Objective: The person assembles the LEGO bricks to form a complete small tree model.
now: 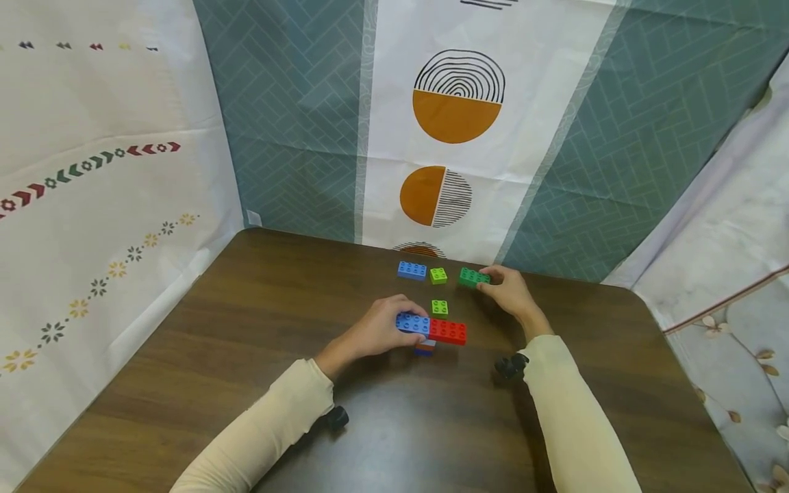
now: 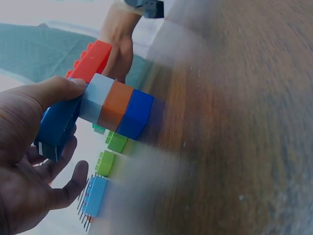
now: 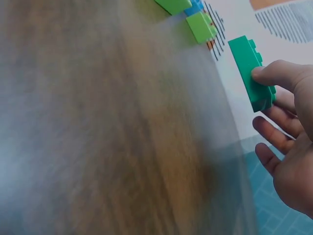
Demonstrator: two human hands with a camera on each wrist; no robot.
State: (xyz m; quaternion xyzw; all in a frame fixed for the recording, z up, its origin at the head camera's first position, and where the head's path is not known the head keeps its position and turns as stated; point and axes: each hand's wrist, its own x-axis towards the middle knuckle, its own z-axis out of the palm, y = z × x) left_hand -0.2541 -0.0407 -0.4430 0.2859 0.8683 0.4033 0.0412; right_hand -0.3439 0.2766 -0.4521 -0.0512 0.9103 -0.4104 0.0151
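My left hand grips a blue toy brick, fingers on its far side and thumb on the near side. A red brick lies end to end with it. Below them, in the left wrist view, a pale grey-blue brick, an orange brick and a dark blue brick form a small column. At the back right, my right hand pinches a dark green brick between thumb and fingers. Its studs face up in the head view.
Behind the column sits a small lime green brick. Farther back are another lime brick and a lighter blue brick. All lie on the brown wooden table, whose back edge meets a patterned cloth.
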